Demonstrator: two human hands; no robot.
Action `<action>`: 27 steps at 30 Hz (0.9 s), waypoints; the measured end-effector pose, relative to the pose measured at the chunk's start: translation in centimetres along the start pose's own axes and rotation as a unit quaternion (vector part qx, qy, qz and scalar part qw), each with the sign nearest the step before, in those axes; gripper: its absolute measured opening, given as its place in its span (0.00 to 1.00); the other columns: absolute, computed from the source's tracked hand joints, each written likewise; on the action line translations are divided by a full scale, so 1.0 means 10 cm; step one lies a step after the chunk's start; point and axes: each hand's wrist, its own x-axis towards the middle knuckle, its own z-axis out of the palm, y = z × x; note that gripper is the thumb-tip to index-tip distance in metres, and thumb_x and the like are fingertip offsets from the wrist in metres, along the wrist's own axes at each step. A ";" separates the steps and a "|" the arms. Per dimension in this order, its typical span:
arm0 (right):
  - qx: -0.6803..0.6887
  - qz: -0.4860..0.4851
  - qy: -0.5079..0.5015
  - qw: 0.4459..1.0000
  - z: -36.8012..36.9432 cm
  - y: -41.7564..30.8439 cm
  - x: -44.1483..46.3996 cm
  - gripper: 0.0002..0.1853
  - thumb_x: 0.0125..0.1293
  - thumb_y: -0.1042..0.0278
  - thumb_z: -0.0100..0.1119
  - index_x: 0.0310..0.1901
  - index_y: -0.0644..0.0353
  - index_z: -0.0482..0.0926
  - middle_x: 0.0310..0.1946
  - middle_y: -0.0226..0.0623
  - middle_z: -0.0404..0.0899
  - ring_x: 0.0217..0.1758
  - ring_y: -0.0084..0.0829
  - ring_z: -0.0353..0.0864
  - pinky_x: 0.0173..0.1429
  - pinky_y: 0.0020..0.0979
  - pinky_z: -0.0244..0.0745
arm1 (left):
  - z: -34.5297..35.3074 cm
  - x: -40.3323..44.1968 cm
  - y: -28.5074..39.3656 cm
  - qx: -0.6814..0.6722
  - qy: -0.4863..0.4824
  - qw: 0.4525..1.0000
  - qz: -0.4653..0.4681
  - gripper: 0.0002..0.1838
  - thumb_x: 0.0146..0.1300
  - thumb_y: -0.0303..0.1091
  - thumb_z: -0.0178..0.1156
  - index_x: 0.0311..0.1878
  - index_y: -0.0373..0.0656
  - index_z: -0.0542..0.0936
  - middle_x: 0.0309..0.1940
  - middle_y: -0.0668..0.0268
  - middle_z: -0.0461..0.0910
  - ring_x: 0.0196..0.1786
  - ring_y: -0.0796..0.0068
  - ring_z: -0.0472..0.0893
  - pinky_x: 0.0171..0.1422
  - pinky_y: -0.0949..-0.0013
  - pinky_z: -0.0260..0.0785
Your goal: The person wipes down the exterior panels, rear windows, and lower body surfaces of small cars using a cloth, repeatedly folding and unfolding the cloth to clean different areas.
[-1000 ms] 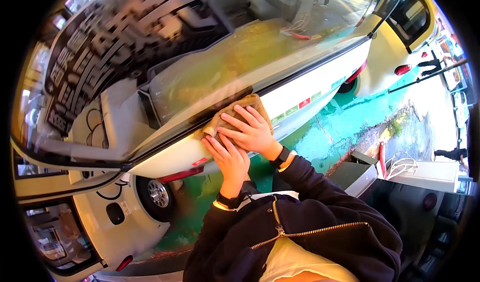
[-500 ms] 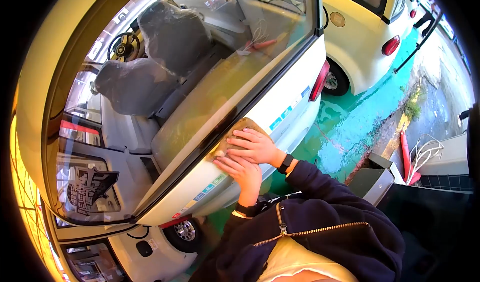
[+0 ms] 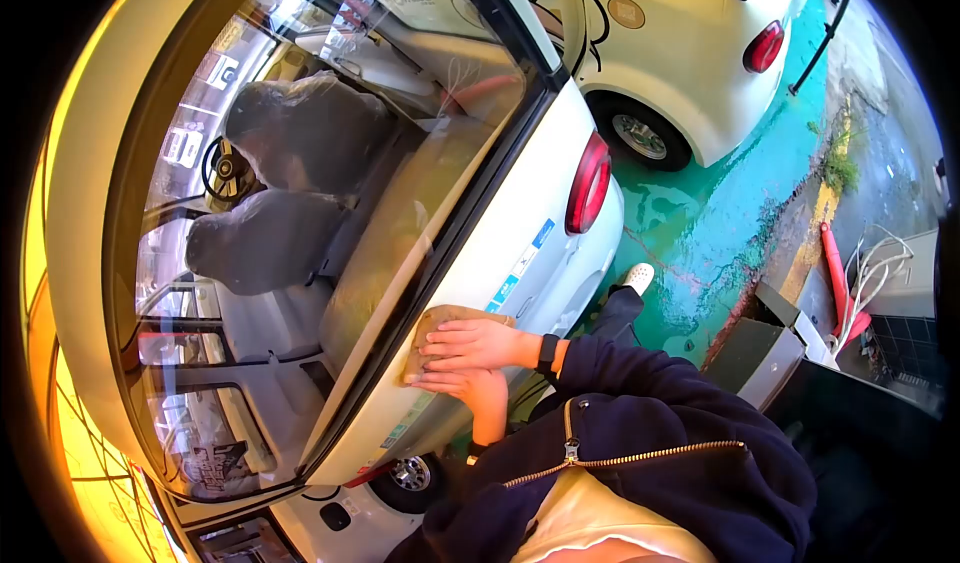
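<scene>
A folded brown cloth lies against the white rear panel of a small vehicle, just below the black seal of its rear window. My right hand presses it there with extended fingers. Directly beneath, my left hand holds the cloth's lower edge, its fingers close beside the right ones. The cloth's middle is hidden under my fingers. A strip of blue stickers runs along the panel above my hands, and a red tail light sits farther up.
Another cream vehicle stands beyond on the wet green floor. To my right are a dark grey box, a red tube and white cables. A white shoe shows beyond my right sleeve.
My view has shifted, so the vehicle's tail light and the white shoe show more fully. Both hands and the cloth appear lower and farther left, still against the panel.
</scene>
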 end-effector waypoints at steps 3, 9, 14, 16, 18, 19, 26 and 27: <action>-0.008 0.014 -0.021 1.000 -0.32 0.18 -0.11 0.17 0.61 0.67 0.50 0.53 0.49 0.76 0.61 0.33 0.69 0.64 0.35 0.67 0.69 0.36 0.63 | -0.13 0.06 0.41 -0.069 -0.094 0.992 -0.054 0.54 0.53 0.48 0.60 0.67 0.18 0.40 0.64 0.20 0.35 0.67 0.15 0.32 0.70 0.27 0.30; -0.204 0.030 -0.045 0.977 -1.13 0.76 -0.47 0.22 0.58 0.67 0.52 0.57 0.44 0.70 0.58 0.30 0.70 0.51 0.32 0.70 0.63 0.33 0.66 | 0.12 0.35 1.28 -0.141 -0.041 0.988 0.047 0.60 0.50 0.49 0.63 0.67 0.21 0.34 0.65 0.24 0.29 0.67 0.16 0.26 0.67 0.23 0.26; -0.213 0.088 -0.088 0.969 -1.72 1.14 -0.75 0.23 0.55 0.68 0.53 0.55 0.45 0.71 0.56 0.29 0.71 0.45 0.29 0.70 0.60 0.32 0.67 | 0.09 0.54 2.00 -0.151 -0.005 0.984 0.094 0.55 0.54 0.50 0.59 0.68 0.21 0.39 0.67 0.30 0.34 0.69 0.19 0.31 0.65 0.20 0.28; -0.225 0.106 -0.095 0.964 -1.97 1.31 -0.83 0.22 0.54 0.68 0.54 0.54 0.48 0.72 0.55 0.33 0.71 0.40 0.30 0.70 0.58 0.32 0.68 | 0.22 0.61 2.27 -0.132 0.016 0.985 0.112 0.53 0.55 0.51 0.58 0.68 0.21 0.42 0.67 0.31 0.37 0.69 0.20 0.34 0.64 0.20 0.29; -0.221 0.126 -0.103 0.962 -2.16 1.43 -0.92 0.22 0.54 0.68 0.54 0.53 0.50 0.72 0.54 0.35 0.72 0.40 0.30 0.70 0.57 0.32 0.69 | 0.14 0.67 2.55 -0.104 0.027 0.986 0.124 0.41 0.60 0.46 0.53 0.66 0.23 0.52 0.66 0.36 0.46 0.69 0.23 0.44 0.64 0.20 0.36; -0.217 0.139 -0.102 0.961 -2.26 1.49 -0.96 0.22 0.53 0.68 0.54 0.53 0.51 0.72 0.54 0.37 0.72 0.40 0.31 0.70 0.56 0.33 0.70 | 0.18 0.68 2.65 -0.111 0.018 0.986 0.120 0.41 0.60 0.46 0.53 0.66 0.23 0.52 0.66 0.36 0.46 0.69 0.23 0.44 0.64 0.20 0.36; -0.127 0.169 -0.138 0.968 -2.57 1.65 -1.07 0.23 0.51 0.71 0.55 0.52 0.58 0.71 0.49 0.46 0.71 0.37 0.36 0.73 0.44 0.32 0.74 | 0.23 0.79 2.77 -0.044 0.150 0.971 0.182 0.24 0.65 0.35 0.50 0.59 0.30 0.62 0.65 0.48 0.54 0.69 0.35 0.54 0.66 0.28 0.47; -0.109 0.170 -0.133 0.970 -2.58 1.69 -1.06 0.22 0.51 0.71 0.55 0.52 0.58 0.72 0.49 0.46 0.72 0.37 0.36 0.73 0.44 0.32 0.74 | 0.23 0.80 2.79 -0.051 0.147 0.974 0.163 0.23 0.65 0.37 0.51 0.57 0.31 0.63 0.65 0.49 0.55 0.69 0.36 0.55 0.67 0.29 0.48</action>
